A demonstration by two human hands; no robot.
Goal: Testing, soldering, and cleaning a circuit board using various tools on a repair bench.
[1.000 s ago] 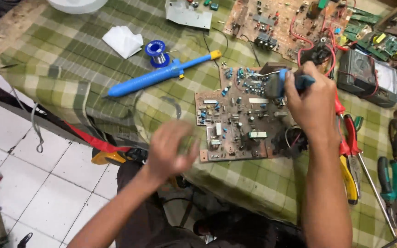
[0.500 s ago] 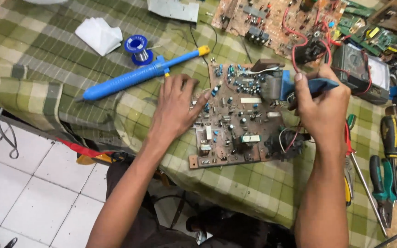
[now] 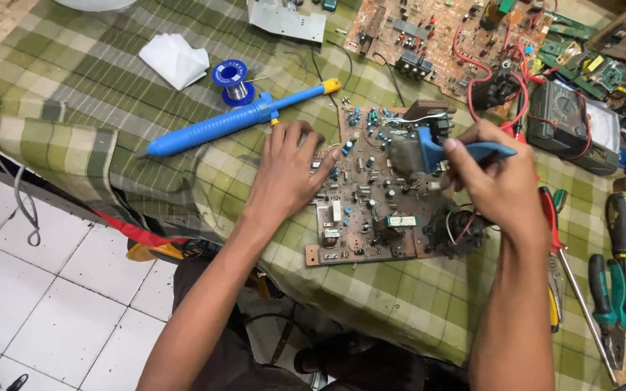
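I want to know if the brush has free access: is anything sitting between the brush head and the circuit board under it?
Nothing visible does: the brush in the right hand hangs directly over the circuit board.

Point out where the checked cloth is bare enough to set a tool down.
Bare cloth lies left of the blue desoldering pump, below the white tissue. Another free strip runs in front of the brown circuit board. The right edge is crowded with pliers and screwdrivers.
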